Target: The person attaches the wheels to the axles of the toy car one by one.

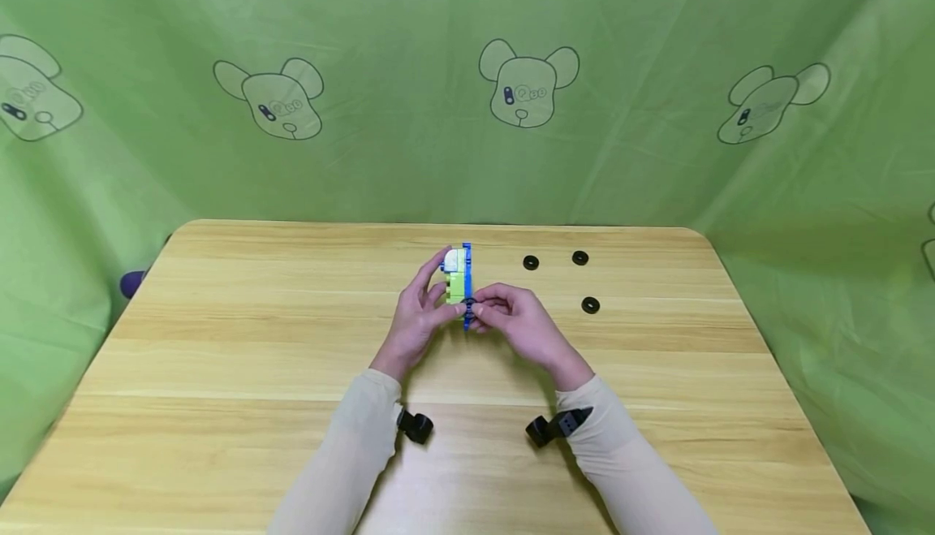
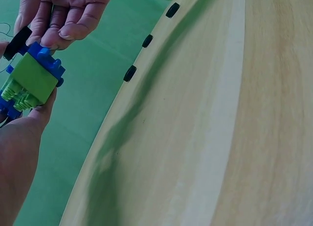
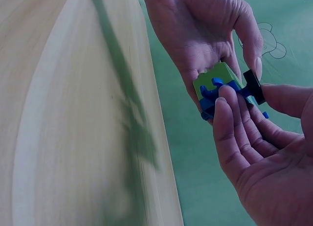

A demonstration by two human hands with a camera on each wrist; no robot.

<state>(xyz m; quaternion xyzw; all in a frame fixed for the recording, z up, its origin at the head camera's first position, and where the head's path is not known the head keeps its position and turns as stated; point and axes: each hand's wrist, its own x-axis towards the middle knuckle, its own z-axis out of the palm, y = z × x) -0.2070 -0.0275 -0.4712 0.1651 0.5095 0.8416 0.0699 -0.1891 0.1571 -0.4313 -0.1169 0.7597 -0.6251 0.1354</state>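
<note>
My left hand (image 1: 411, 325) grips a small toy vehicle (image 1: 456, 282) of green and blue building blocks, holding it above the table with its blue base turned to the right. A black toy tyre (image 3: 254, 87) sits at the blue wheel mount near one end of the toy. In the right wrist view, my right hand (image 1: 524, 325) pinches this tyre with the thumb on its outer face, while its other fingers lie along the blue base. The left thumb also reaches the tyre's edge. Part of the toy is hidden behind the fingers.
Three loose black tyres lie on the wooden table (image 1: 292, 308) right of the hands: one tyre (image 1: 531, 263), a second tyre (image 1: 580, 258) and a nearer tyre (image 1: 590, 305). A green curtain (image 1: 409, 153) hangs around the table. Something purple (image 1: 132, 284) shows beyond the left edge.
</note>
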